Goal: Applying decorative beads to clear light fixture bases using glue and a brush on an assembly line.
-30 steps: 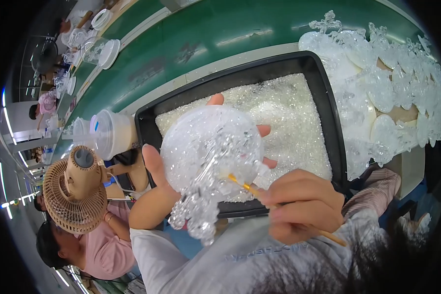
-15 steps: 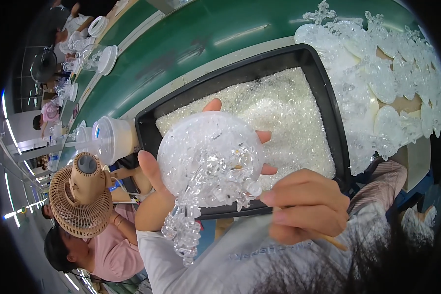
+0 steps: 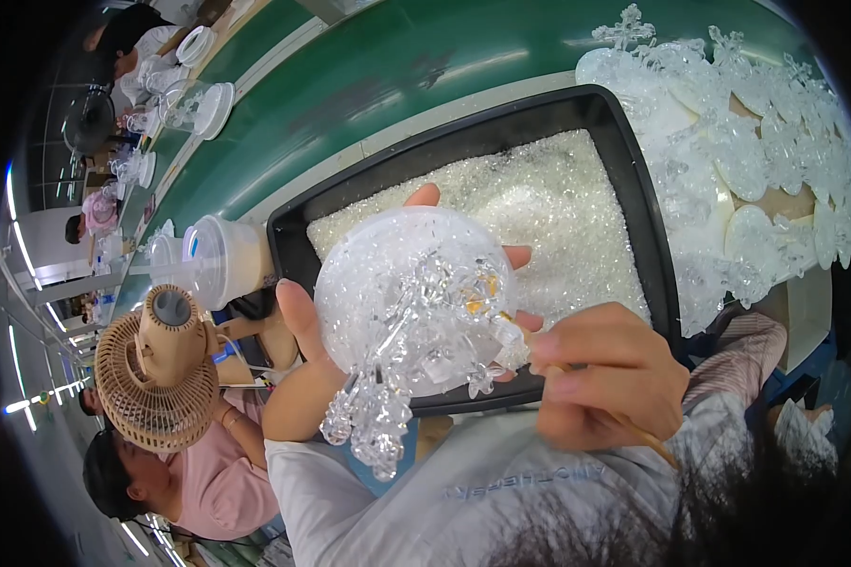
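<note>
With a green table [image 3: 482, 42] beyond, a crystal-trimmed disc [image 3: 364, 269], seemingly assembled but unfinished, is held above a black tray [image 3: 646, 219] on the spread left hand [image 3: 305, 331], a stick [image 3: 652, 440] pinched in the right hand [image 3: 616, 378].

I counted one left hand [image 3: 312, 357] and one right hand [image 3: 615, 373], one round white disc [image 3: 359, 274], one thin stick [image 3: 652, 442], one black tray [image 3: 654, 231] with one bed of clear grains [image 3: 558, 194], one beige fan [image 3: 151, 397], at least two clear tubs [image 3: 234, 257], and at least three other people [image 3: 222, 482]; the clear ornaments [image 3: 704, 165] piled on the right overlapped too much for me to number them
</note>
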A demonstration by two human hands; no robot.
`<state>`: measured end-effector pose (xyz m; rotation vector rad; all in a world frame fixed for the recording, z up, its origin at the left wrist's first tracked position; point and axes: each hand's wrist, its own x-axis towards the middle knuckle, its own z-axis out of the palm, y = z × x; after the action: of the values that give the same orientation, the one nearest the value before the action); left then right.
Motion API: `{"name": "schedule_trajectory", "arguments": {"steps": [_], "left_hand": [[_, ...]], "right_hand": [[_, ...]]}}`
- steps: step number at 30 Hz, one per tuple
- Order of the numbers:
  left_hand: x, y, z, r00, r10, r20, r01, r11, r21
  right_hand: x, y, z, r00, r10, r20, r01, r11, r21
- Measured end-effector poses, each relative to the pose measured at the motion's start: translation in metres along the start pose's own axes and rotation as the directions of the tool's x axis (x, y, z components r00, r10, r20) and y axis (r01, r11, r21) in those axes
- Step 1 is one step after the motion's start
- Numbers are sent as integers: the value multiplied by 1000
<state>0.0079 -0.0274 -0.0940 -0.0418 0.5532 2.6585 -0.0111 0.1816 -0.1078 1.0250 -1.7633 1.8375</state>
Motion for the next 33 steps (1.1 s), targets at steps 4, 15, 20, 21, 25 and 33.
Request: {"name": "schedule_trajectory", "arguments": {"steps": [4, 15, 20, 21, 25, 33], "left_hand": [[-1, 3, -2, 999, -41, -4, 41, 999, 35], [-1, 12, -7, 996, -84, -6, 84, 993, 83], [1, 17, -2, 990, -137, -33, 140, 984, 110], [1, 15, -2, 990, -136, -33, 139, 984, 109], [-1, 10, -1, 996, -73, -47, 81, 977, 199], [1, 12, -3, 998, -57, -39, 66, 959, 275]], "right_hand": [[0, -2, -1, 999, -46, 14, 46, 999, 9], [-9, -5, -6, 982, 162, -101, -123, 941, 317], [-4, -8, -18, 996, 88, 18, -90, 990, 107], [-4, -8, -15, 998, 70, 10, -70, 994, 88], [3, -2, -3, 998, -38, 59, 38, 999, -2], [3, 4, 1, 985, -174, -7, 173, 984, -47]]}}
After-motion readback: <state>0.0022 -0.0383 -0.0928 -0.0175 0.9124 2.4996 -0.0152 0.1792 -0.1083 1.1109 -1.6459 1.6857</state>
